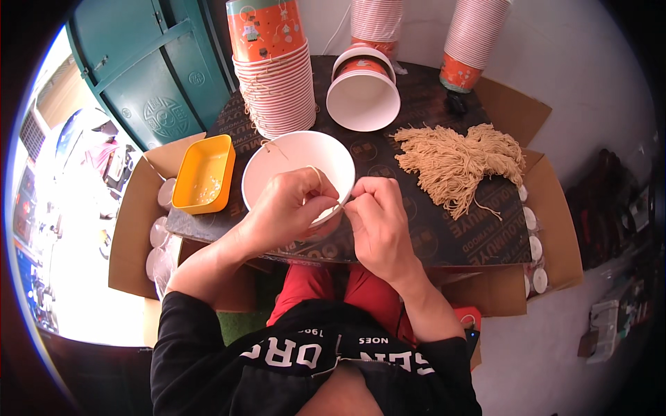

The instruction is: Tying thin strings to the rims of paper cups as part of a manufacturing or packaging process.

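A white-lined paper bucket (335, 152) stands at the near edge of the dark table, its open mouth up. A thin beige cord (266, 146) shows at the far left of its rim. My left hand (295, 208) reaches over the bucket, fingers pinched on another part of the cord near the right rim. Right beside it, my right hand (379, 225) is closed at the outside of the rim, its fingertips meeting the left hand's at the cord. The exact grip and the spot where the cord meets the wall are hidden by my fingers.
A yellow tray (184, 182) with small clear bits sits left. Behind are a tall bucket stack (277, 83) with cords and tipped buckets (363, 102). A beige cord heap (461, 163) lies right; another stack (475, 35) rises beyond. Cardboard boxes (558, 222) flank the table.
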Tool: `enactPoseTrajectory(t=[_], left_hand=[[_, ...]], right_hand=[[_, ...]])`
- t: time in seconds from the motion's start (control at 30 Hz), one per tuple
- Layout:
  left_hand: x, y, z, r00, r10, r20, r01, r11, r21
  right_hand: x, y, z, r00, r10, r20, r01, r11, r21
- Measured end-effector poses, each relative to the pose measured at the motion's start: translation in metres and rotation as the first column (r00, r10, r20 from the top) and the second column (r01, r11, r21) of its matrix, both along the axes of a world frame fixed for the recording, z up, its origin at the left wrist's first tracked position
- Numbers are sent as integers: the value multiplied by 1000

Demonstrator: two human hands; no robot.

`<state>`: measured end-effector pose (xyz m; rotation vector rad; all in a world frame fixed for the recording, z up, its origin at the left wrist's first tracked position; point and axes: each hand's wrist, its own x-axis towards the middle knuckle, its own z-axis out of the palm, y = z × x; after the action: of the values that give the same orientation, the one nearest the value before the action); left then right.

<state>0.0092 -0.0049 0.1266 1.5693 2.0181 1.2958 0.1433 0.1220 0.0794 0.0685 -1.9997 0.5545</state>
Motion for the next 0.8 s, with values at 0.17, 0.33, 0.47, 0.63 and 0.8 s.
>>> enactPoseTrajectory(t=[0.17,0.33,0.47,0.63,0.8], left_hand=[[0,-2,5,999,32,-4,-32,994,-106],[-9,-1,-1,985,41,-169,-41,999,0],[-11,3,1,988,36,-153,-50,994,-93],[-27,7,5,973,-18,230,54,987,-151],[-24,8,13,870,-80,487,141,986,-90]], right_hand=[[7,-3,-11,1000,-4,5,4,1000,24],[10,-2,-17,998,59,-19,-56,989,135],[9,2,-22,991,135,5,-134,976,170],[9,0,-15,994,98,49,-104,984,147],[3,-2,-11,998,63,2,-62,992,106]])
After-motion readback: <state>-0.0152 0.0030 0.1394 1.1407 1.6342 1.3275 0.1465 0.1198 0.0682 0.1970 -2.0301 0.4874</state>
